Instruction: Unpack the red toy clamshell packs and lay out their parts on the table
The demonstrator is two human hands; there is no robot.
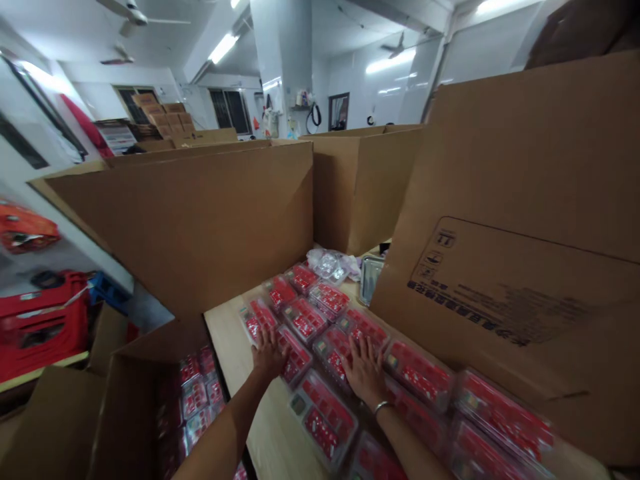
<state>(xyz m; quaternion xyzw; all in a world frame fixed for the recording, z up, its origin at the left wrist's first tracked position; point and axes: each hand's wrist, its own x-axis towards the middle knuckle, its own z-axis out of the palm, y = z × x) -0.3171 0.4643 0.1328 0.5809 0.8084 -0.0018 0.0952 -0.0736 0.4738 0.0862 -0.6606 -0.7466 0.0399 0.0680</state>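
The left grip [267,353] and right grip [365,370] lie open — fingers spread, nothing clenched — flat on clear red packs [305,319] across the bench [231,353].

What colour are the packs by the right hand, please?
Red packs in clear plastic; head view.

the left hand [269,353] lies flat on red-filled clear plastic packs [304,319] spread over a pale wooden table [233,347]. the right hand [365,370], wearing a metal bangle [383,405], rests on the packs too, beside an open cardboard carton [125,400] holding more.
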